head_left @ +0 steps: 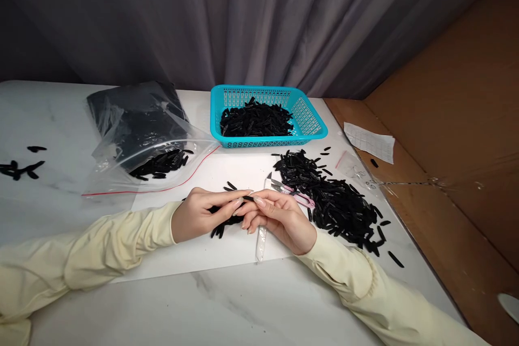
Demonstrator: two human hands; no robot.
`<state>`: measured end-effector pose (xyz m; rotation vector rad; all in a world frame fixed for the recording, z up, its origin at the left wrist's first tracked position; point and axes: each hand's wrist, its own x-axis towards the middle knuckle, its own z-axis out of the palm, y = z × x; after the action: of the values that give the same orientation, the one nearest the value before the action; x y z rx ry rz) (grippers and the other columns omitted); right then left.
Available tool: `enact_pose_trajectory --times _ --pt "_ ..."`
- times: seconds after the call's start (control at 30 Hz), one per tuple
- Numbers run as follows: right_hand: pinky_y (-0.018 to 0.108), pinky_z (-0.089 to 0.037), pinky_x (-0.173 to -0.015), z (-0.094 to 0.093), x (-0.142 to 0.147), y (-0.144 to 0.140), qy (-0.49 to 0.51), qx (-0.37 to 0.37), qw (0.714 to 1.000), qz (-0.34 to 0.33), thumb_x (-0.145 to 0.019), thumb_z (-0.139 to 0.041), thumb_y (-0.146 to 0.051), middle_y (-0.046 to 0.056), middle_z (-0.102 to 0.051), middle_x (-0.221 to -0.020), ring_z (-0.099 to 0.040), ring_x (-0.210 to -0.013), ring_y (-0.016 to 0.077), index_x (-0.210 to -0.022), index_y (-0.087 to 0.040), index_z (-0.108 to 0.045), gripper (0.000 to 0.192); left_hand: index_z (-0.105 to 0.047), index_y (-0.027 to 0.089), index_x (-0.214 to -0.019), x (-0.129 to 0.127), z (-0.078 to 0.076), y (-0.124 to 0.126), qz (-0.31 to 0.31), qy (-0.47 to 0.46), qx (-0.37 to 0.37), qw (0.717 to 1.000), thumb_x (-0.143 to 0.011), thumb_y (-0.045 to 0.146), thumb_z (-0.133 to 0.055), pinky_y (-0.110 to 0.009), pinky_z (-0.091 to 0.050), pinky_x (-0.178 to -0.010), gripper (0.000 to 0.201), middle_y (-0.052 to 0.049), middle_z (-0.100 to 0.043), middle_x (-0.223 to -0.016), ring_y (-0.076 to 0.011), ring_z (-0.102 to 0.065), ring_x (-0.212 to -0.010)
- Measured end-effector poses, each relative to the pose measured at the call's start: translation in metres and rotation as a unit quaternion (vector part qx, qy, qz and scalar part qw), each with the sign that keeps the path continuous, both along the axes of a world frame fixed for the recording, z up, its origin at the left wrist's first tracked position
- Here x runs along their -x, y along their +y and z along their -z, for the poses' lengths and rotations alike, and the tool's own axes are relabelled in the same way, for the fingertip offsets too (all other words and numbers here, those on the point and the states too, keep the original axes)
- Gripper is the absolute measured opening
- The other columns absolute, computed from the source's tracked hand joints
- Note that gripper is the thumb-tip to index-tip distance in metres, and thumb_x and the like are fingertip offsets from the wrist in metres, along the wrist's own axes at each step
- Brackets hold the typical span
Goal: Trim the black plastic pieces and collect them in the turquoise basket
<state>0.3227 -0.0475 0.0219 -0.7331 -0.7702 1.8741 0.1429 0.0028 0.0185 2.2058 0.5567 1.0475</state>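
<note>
A gray curtain [162, 16] hangs in folds behind your workplace, and a brown panel [450, 59] slopes along its right side. Before you lies a white, faintly veined table [227, 308], partly covered by a plain white sheet [174, 259]. At the back of the table stands a turquoise basket [267, 143], holding a heap of slender black pieces [255, 119]. To its left, a clear zip bag [109, 175] with a red seal line lies open, more such pieces inside; a dark flat packet [99, 108] shows beside and through the film. A long pile [344, 205] spreads to the right of your hands, pink-handled snips [304, 198] against its near-left edge. A slim white-handled tool [261, 243] runs partly hidden behind your right hand [284, 216]; a smaller cluster [221, 228] lies below your left hand [206, 211]. Smallest is the single black piece [248, 198], at center above the sheet. Your left thumb and forefinger pinch one end, your right thumb and fingertips the other, both grips narrow. The step in hand appears to be two-handed handling of this one piece; the next move calls for a light, steady pinch, since so slender an item could slip.
</note>
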Motion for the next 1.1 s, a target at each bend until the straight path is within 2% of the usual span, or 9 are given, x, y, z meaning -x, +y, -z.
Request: enact_pose_trajectory --times 0.43,0.6,0.83,1.1 --pt "0.027 -0.052 -0.059 -0.0007 -0.0013 -0.0013 -0.019 -0.012 1.000 -0.015 -0.079 -0.062 -0.030 0.012 -0.071 -0.093 -0.068 -0.069 0.0169 -0.089 -0.014 -0.065 0.019 -0.067 0.012 -0.105 0.0002 -0.0022 -0.0002 -0.006 -0.008 -0.008 1.000 -0.085 0.015 -0.051 -0.014 -0.031 -0.031 0.026 0.005 -0.058 -0.044 -0.0035 -0.033 -0.031" --pt "0.028 -0.052 -0.060 -0.0007 -0.0016 -0.0023 -0.022 -0.021 0.999 -0.014 -0.079 -0.063 -0.028 0.011 -0.071 -0.091 -0.068 -0.070 0.0169 -0.089 -0.014 -0.065 0.017 -0.067 0.010 -0.104 0.0005 -0.0032 -0.0003 -0.001 -0.008 -0.014 1.000 -0.085 0.015 -0.052 -0.012 -0.032 -0.033 0.025 0.006 -0.054 -0.042 -0.0031 -0.033 -0.033" --pt "0.032 -0.053 -0.059 -0.0014 0.0006 -0.0051 -0.046 -0.040 0.998 0.011 -0.076 -0.066 -0.028 0.012 -0.072 -0.088 -0.068 -0.068 0.0186 -0.092 -0.013 -0.064 0.021 -0.066 0.008 -0.105 0.0003 -0.0046 -0.0004 0.013 -0.017 -0.019 1.000 -0.085 0.013 -0.050 -0.012 -0.029 -0.033 0.026 0.008 -0.045 -0.039 -0.0032 -0.027 -0.034" --pt "0.031 -0.054 -0.058 0.0011 0.0018 -0.0069 -0.065 -0.069 0.995 0.042 -0.077 -0.065 -0.026 0.009 -0.072 -0.087 -0.067 -0.067 0.0173 -0.092 -0.014 -0.065 0.018 -0.065 0.010 -0.108 0.0019 -0.0019 0.0001 0.019 -0.016 -0.015 1.000 -0.084 0.011 -0.050 -0.013 -0.029 -0.033 0.028 0.008 -0.043 -0.039 -0.0039 -0.027 -0.034"
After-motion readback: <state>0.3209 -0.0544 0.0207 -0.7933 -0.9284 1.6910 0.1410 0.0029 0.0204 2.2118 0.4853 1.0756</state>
